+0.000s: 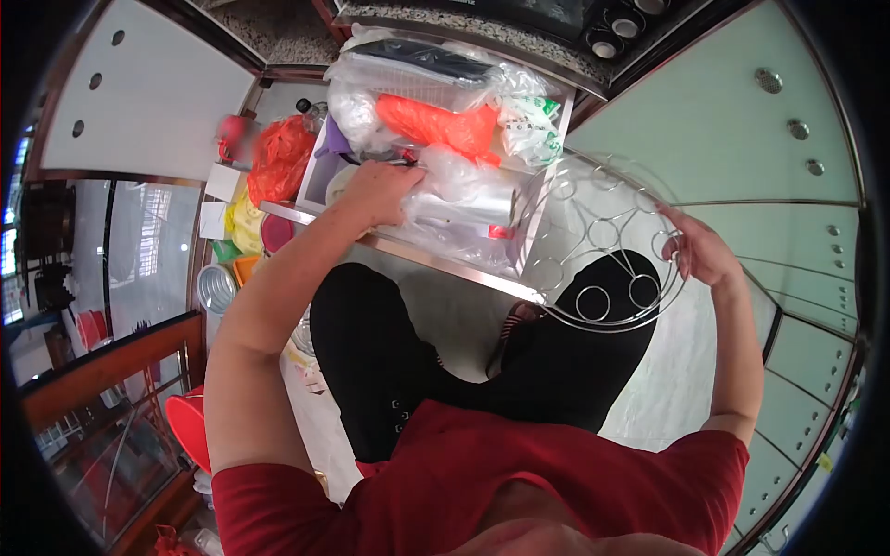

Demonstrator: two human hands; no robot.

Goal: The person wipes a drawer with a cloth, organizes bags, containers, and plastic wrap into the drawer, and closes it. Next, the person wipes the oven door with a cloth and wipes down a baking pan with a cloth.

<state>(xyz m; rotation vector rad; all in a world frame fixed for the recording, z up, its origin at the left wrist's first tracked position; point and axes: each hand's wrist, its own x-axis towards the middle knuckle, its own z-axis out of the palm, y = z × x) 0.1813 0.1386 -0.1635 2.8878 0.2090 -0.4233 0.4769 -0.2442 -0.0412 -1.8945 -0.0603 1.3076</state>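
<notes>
An open drawer [431, 259] full of plastic bags stands in front of my knees. My left hand [382, 192] reaches into its left part, on the clear plastic bags [464, 199]; its fingertips are partly hidden among them, so its grip cannot be made out. Behind it lies an orange-red bag [440, 125], with a white and green bag [530, 130] to the right. My right hand [697, 246] is closed on the right rim of a round wire rack [607, 232] with ring shapes, held tilted above my knee beside the drawer's right end.
Left of the drawer are a red bag [281, 157], a yellow bag [245, 222] and a glass jar [216, 287]. A red basin [190, 428] is at the lower left. Pale green cabinet doors [714, 120] line the right, and a granite counter edge [473, 32] runs above.
</notes>
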